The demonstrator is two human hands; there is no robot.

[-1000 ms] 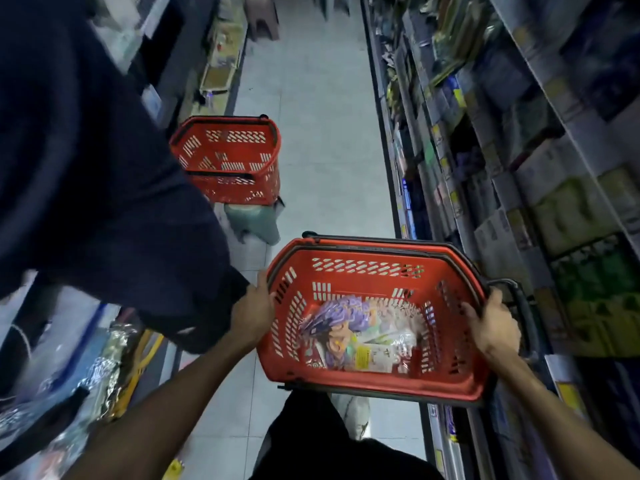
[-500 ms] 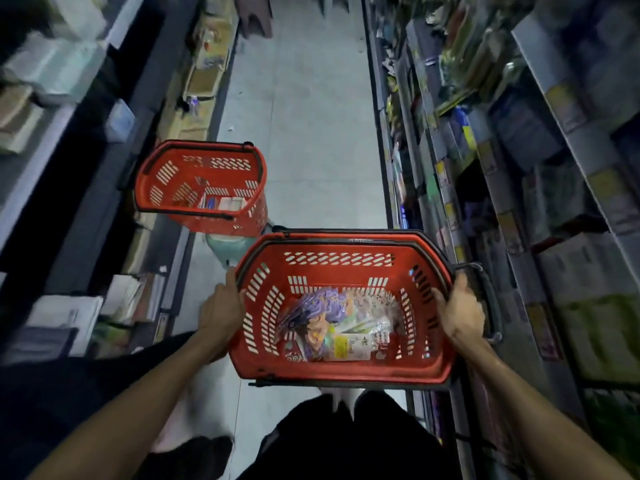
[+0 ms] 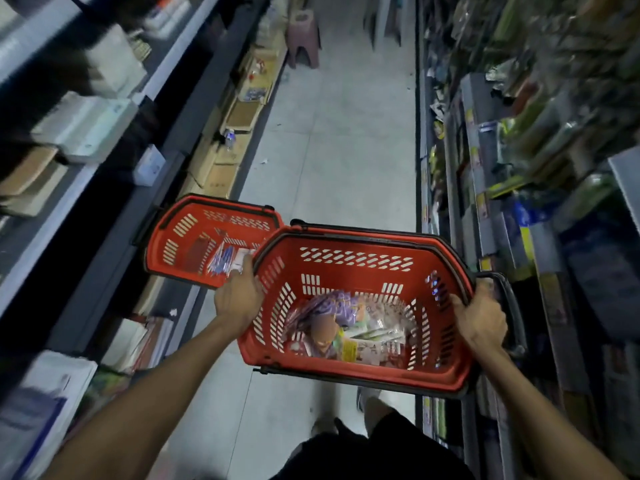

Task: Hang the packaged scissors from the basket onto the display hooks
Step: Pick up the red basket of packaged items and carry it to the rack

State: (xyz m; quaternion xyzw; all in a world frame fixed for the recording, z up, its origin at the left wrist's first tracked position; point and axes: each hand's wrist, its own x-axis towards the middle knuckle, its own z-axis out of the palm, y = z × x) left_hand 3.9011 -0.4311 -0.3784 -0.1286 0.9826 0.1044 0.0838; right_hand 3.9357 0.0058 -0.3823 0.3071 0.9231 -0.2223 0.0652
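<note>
Packages [image 3: 346, 327] lie in the red basket [image 3: 356, 377]; the left hand [image 3: 239, 299] grasps its left rim, the right hand [image 3: 479, 318] its right rim. A second basket [image 3: 180, 233] sits just left.

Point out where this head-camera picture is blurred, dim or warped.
Head view: motion blur smears the left shelves and right shelves, worst toward the edges; the held basket, left hand and right hand are fairly sharp; lighting is dim, with the floor brightest; plastic wrap on the packages glints; the wide lens bows the shelf lines.
</note>
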